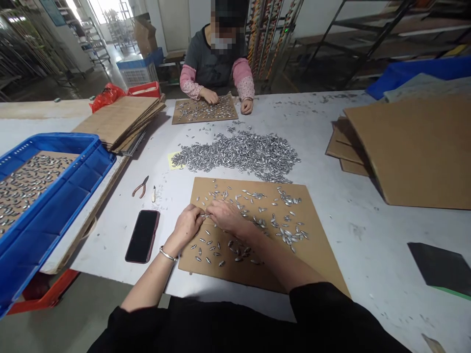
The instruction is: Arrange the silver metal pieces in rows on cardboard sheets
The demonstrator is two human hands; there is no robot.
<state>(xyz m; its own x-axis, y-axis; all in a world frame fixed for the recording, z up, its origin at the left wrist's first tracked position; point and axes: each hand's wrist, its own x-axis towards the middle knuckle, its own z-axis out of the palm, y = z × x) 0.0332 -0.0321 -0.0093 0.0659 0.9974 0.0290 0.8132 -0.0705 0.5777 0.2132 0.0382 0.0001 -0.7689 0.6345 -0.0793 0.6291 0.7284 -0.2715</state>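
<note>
Pinches a small silver piece (204, 214) with left hand (188, 223) and right hand (225, 215), near the left edge of the cardboard sheet (315, 245).

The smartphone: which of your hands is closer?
Left. The left hand is to the right of the smartphone; the right hand is farther right, over the cardboard sheet.

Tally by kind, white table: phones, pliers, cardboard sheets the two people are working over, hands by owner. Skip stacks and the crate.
Phone: 1
Pliers: 1
Near cardboard sheet and far cardboard sheet: 2
Wearer's left hand and right hand: 2
Co-worker's hands: 2
Total: 8
</note>
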